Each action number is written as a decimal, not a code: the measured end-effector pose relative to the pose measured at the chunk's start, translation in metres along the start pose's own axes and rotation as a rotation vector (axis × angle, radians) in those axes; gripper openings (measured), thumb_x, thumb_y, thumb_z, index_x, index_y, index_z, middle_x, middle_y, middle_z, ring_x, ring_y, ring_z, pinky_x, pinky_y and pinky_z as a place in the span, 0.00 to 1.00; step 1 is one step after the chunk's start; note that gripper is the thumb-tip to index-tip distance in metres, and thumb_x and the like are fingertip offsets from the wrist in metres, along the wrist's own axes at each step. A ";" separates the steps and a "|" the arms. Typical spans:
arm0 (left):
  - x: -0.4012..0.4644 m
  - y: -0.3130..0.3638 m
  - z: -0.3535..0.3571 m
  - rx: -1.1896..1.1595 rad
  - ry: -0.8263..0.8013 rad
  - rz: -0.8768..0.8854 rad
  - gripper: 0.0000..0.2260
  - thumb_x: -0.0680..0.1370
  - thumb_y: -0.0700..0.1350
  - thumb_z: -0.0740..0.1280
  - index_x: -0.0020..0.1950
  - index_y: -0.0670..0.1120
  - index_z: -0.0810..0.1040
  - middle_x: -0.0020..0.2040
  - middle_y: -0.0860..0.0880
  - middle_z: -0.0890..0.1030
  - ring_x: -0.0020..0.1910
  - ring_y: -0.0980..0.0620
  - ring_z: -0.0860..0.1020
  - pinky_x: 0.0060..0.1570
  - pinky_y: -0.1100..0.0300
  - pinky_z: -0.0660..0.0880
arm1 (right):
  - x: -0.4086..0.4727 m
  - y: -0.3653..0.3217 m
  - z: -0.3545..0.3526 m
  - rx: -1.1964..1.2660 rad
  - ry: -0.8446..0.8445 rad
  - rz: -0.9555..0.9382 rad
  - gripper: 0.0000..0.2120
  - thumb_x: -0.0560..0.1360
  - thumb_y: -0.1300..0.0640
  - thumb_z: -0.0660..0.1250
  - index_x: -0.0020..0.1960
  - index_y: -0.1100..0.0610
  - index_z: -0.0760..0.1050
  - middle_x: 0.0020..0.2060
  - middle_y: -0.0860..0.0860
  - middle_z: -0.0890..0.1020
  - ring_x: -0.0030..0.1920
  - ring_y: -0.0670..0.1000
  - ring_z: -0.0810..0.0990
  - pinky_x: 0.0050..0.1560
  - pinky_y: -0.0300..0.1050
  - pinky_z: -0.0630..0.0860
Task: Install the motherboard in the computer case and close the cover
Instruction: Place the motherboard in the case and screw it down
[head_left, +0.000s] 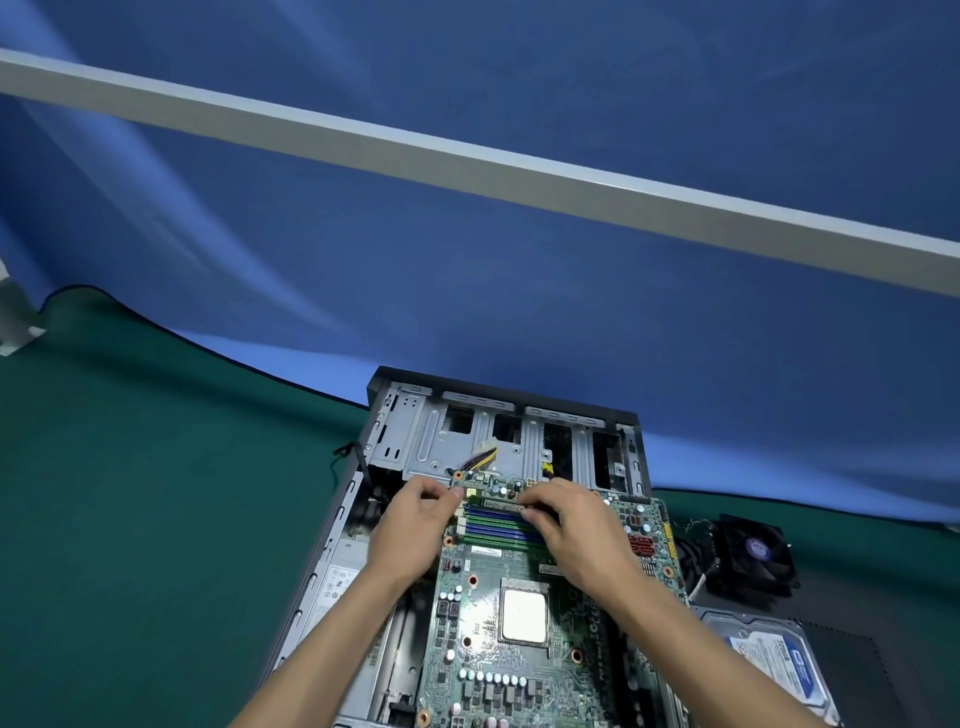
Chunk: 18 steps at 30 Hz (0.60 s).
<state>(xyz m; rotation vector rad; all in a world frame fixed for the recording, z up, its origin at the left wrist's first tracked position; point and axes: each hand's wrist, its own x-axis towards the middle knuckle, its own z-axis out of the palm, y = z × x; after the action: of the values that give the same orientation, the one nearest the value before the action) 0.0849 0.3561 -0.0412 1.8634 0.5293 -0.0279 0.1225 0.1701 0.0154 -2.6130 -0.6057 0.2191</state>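
I am looking down through the head camera at an open computer case (415, 441) lying on a green table mat (156, 519), its cover off and its grey metal drive bays facing a blue cloth backdrop (467, 286). The motherboard (519, 649) is sitting over the case's open cavity, its right edge reaching past the case's right side wall; I cannot tell whether it is fully seated. Its processor (524, 615) is showing as a pale square near the board's middle.

Both hands are working at the far end of the board, over the blue and green memory slots (493, 527). My left hand (415, 525) is curling its fingers at the left end of a memory stick (501, 503), thumb and fingertips appearing to pinch it. My right hand (571, 530) is curling over the stick's right end, fingertips pressing down along its top edge and gripping it. The stick is lying along the farthest slot, between the two hands.

A bundle of coloured power wires (483, 460) is poking up inside the case just beyond the board. To the right of the case, on the mat, a black cooling fan (753, 556) is resting, and nearer to me a hard drive (774, 660) with a blue-and-white label is lying flat. A pale grey bar (467, 161) is crossing the backdrop diagonally.
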 end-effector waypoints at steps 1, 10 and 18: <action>0.000 0.000 0.000 0.000 -0.001 0.003 0.09 0.77 0.56 0.64 0.46 0.50 0.73 0.31 0.56 0.74 0.29 0.54 0.70 0.39 0.58 0.67 | 0.000 0.000 0.001 0.000 0.006 0.000 0.11 0.79 0.53 0.63 0.60 0.49 0.78 0.55 0.43 0.80 0.57 0.43 0.75 0.59 0.39 0.71; -0.003 0.003 -0.002 -0.019 -0.020 0.011 0.15 0.75 0.60 0.64 0.46 0.49 0.73 0.28 0.55 0.73 0.24 0.56 0.67 0.35 0.58 0.65 | 0.001 -0.003 0.002 -0.087 0.042 -0.055 0.12 0.81 0.53 0.60 0.62 0.50 0.77 0.54 0.43 0.79 0.55 0.45 0.74 0.53 0.39 0.70; -0.004 0.002 -0.002 -0.040 0.000 0.010 0.14 0.73 0.57 0.70 0.46 0.47 0.73 0.20 0.57 0.70 0.23 0.58 0.65 0.34 0.59 0.63 | -0.001 -0.003 0.006 -0.115 0.031 -0.037 0.11 0.81 0.52 0.59 0.60 0.49 0.76 0.53 0.42 0.78 0.54 0.45 0.72 0.51 0.38 0.68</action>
<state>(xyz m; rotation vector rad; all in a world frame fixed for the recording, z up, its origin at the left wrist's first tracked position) 0.0816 0.3555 -0.0373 1.8270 0.5167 -0.0107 0.1195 0.1743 0.0114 -2.7078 -0.6736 0.1362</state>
